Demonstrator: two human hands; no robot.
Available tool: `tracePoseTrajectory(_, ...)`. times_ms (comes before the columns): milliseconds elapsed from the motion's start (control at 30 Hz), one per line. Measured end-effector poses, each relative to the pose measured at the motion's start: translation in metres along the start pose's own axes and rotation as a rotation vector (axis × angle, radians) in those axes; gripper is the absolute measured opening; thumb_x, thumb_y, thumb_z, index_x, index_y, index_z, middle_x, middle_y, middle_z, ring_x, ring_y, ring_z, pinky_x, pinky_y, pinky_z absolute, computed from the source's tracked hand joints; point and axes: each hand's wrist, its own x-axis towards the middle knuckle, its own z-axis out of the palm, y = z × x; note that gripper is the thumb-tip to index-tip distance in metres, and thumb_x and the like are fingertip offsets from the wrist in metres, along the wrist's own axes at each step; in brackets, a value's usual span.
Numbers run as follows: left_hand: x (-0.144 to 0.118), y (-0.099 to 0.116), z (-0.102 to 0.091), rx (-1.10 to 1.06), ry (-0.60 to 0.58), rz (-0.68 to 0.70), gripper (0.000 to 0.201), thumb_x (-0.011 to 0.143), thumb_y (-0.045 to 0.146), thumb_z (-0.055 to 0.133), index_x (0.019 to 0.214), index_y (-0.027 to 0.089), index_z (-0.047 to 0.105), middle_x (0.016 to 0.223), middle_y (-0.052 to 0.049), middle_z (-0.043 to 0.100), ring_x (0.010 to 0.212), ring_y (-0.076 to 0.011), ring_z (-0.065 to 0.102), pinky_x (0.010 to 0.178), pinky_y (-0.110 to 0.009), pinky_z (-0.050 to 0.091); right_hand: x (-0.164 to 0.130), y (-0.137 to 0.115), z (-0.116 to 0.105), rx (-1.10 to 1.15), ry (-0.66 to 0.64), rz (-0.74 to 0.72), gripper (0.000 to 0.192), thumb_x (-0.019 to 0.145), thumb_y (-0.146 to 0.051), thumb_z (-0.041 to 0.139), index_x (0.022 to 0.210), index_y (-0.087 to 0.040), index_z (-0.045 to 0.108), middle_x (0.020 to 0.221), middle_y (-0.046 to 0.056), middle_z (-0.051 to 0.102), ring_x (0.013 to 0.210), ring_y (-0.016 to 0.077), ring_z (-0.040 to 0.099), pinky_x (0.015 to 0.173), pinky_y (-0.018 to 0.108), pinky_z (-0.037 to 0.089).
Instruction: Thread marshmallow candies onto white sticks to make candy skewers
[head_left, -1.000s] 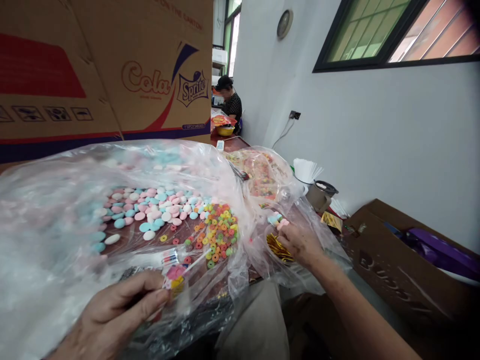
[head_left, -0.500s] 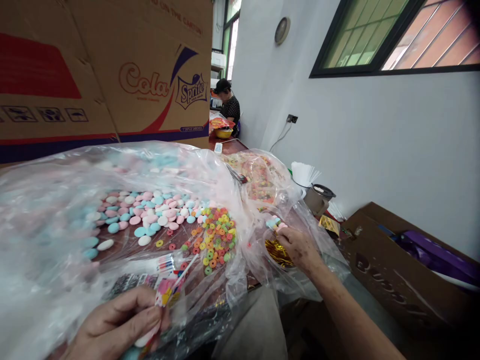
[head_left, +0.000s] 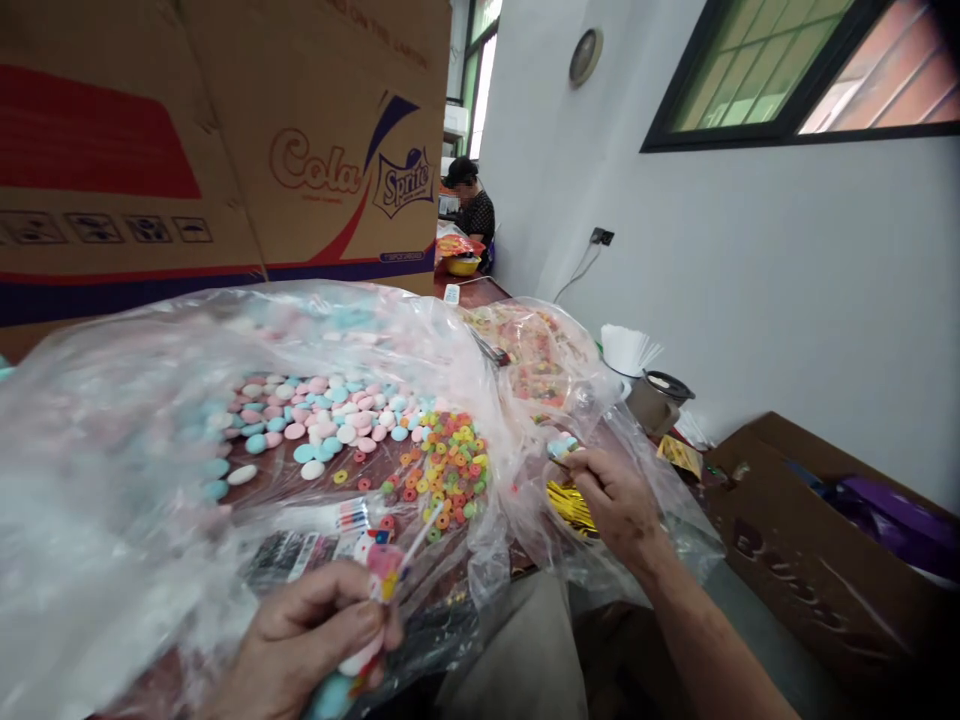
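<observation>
Down at the bottom edge, my left hand (head_left: 307,640) has slid a bit lower and closer to me than a second ago, still pinching a small printed candy packet (head_left: 379,565) with a thin white stick (head_left: 420,525) poking up out of it, so that piece looks nearly put together to me. Grip there is clenched tight, thumb over fingers. My right hand (head_left: 619,500) has curled in over the gold twist ties (head_left: 570,505) inside the clear plastic bag (head_left: 645,545), fingers closed on something small, can't tell exactly what. Loose ring candies (head_left: 450,470) and pastel disc candies (head_left: 322,425) sit on the bench (head_left: 480,292) under plastic, with a Cola/Sprite carton (head_left: 225,150) behind.
</observation>
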Motion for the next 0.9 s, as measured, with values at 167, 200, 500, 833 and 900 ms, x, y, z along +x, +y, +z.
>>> tracePoseTrajectory(167,0.008,0.003,0.034,-0.103,-0.094,-0.033,0.039,0.062,0.044,0.092,0.066,0.015,0.066,0.061,-0.004,0.073,0.047,-0.0103,0.061,0.047,-0.018,0.042,-0.033,-0.083,0.047,0.469,-0.177,-0.033,0.015,0.091,-0.029,0.052,0.092,-0.020,0.064,0.080,0.001,0.068,0.073,0.0153,0.062,0.066,0.025,0.050)
tracePoseTrajectory(200,0.012,0.001,0.036,-0.131,-0.103,-0.037,0.041,0.062,0.044,0.092,0.066,0.015,0.065,0.061,-0.004,0.073,0.046,-0.0103,0.061,0.046,-0.018,0.043,-0.040,-0.095,0.056,0.575,-0.224,-0.019,0.013,0.091,-0.027,0.052,0.093,-0.020,0.063,0.079,0.000,0.067,0.073,0.0147,0.063,0.066,0.024,0.051)
tracePoseTrajectory(500,0.018,-0.004,0.026,-0.226,-0.006,0.006,0.043,0.059,0.040,0.093,0.072,0.017,0.060,0.055,-0.002,0.071,0.042,-0.0098,0.059,0.044,-0.018,0.044,-0.053,-0.115,0.090,0.959,-0.396,0.074,0.017,0.090,-0.024,0.056,0.107,-0.021,0.056,0.084,0.000,0.068,0.065,0.0124,0.064,0.057,0.023,0.052)
tracePoseTrajectory(833,0.023,-0.004,0.025,-0.199,0.030,0.058,0.030,0.065,0.032,0.087,0.073,0.017,0.063,0.054,0.000,0.069,0.045,-0.0099,0.059,0.047,-0.018,0.045,-0.052,-0.112,0.071,0.334,-0.299,-0.314,0.024,0.095,-0.018,0.047,0.076,-0.021,0.062,0.072,0.000,0.063,0.066,0.0156,0.059,0.061,0.027,0.047)
tracePoseTrajectory(900,0.024,-0.005,0.026,-0.188,0.021,0.036,0.030,0.064,0.033,0.087,0.073,0.017,0.063,0.053,0.001,0.068,0.044,-0.0104,0.059,0.045,-0.018,0.044,-0.052,-0.110,0.072,0.255,-0.254,-0.434,0.026,0.097,-0.017,0.044,0.077,-0.021,0.060,0.071,0.002,0.061,0.065,0.0169,0.059,0.060,0.028,0.047)
